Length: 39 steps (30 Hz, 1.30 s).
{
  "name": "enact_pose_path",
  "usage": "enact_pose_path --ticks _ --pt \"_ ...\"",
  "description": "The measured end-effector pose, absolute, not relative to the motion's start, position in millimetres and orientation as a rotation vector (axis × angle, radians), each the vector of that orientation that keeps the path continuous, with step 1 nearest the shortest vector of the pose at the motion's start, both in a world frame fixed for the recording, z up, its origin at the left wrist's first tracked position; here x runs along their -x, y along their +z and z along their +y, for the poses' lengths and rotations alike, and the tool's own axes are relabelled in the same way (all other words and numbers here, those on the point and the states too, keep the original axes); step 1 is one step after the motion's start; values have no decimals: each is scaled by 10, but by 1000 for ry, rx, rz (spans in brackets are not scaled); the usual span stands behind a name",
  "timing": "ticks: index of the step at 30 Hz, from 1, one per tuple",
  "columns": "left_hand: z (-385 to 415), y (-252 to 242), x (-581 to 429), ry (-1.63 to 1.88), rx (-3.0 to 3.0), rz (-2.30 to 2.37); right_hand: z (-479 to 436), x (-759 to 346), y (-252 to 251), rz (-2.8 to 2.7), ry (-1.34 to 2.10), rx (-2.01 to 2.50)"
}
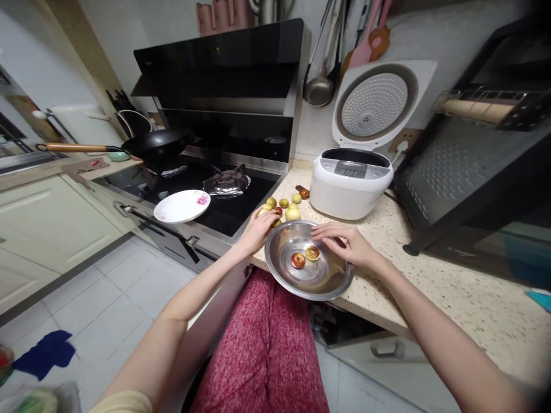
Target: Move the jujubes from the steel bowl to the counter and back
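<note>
A round steel bowl sits at the counter's front edge with two small reddish-green fruits in it. Just behind it lies a cluster of several small green and red fruits on the speckled counter. My left hand rests at the bowl's left rim with its fingers curled round one of the fruits in the cluster. My right hand hovers over the bowl's right side, fingers stretched out and apart, holding nothing.
An open white rice cooker stands behind the fruits. A black rack fills the right. Left of the counter is a gas hob with a black wok and a white flowered plate.
</note>
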<state>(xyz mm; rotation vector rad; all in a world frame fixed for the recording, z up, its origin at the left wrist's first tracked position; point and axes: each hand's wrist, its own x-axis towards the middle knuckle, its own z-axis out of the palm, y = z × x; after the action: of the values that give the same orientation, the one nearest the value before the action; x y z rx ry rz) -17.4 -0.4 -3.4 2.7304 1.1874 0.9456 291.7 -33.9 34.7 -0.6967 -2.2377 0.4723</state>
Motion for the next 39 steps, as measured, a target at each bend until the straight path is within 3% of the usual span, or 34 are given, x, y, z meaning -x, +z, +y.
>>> enact_pose_path --ticks 17,23,30,39 --pt "-155 5 208 1513 -2522 914 -339 -2920 346 -2237 484 714" --pt "-421 342 217 1252 -2580 686 -340 -2903 362 -2265 458 702" --pt "-553 602 21 667 -2683 723 -341 -2899 365 -2266 463 682" --pt "-475 641 -90 432 -2677 815 -350 -2882 384 -2270 437 674"
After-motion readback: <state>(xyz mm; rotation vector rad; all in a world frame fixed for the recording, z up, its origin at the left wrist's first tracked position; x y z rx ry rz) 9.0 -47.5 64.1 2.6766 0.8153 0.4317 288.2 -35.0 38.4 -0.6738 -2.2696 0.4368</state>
